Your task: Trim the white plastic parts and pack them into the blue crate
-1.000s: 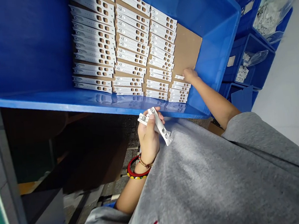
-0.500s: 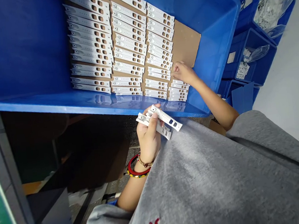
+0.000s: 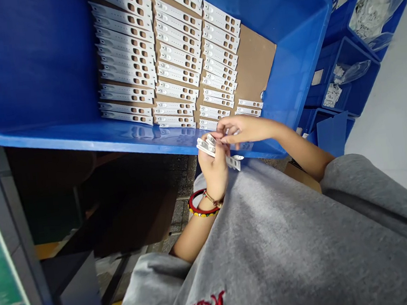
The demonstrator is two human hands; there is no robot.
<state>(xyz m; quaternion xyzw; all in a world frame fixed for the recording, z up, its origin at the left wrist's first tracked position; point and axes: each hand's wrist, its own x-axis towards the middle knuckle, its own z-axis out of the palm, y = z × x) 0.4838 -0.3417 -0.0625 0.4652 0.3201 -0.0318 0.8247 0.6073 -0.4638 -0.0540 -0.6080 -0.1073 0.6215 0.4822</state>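
Note:
My left hand [image 3: 214, 171], with a red bangle and a beaded bracelet at its wrist, is closed around a few white slotted plastic strips [image 3: 206, 147]. Their ends stick out on both sides of the thumb. My right hand [image 3: 247, 128] has its fingers bent at the left fingertips, in a pinch on one of these strips, though its fingers partly cover the contact. Below both hands runs the front rim of a blue bin [image 3: 134, 148]. Inside it, similar white strips [image 3: 177, 54] lie in slanted columns on a brown cardboard sheet [image 3: 257, 61].
Stacked blue crates [image 3: 352, 68] with bagged white parts stand at the right by a pale wall [image 3: 396, 100]. A grey metal post [image 3: 11, 228] rises at the left. Beneath the bin is a dark space with a grey box [image 3: 79, 298].
My right hand has come back from the strips near the cardboard's right side to my left hand. My left hand has shifted slightly right and up, still holding strips. The short right-hand column shows two more strips uncovered.

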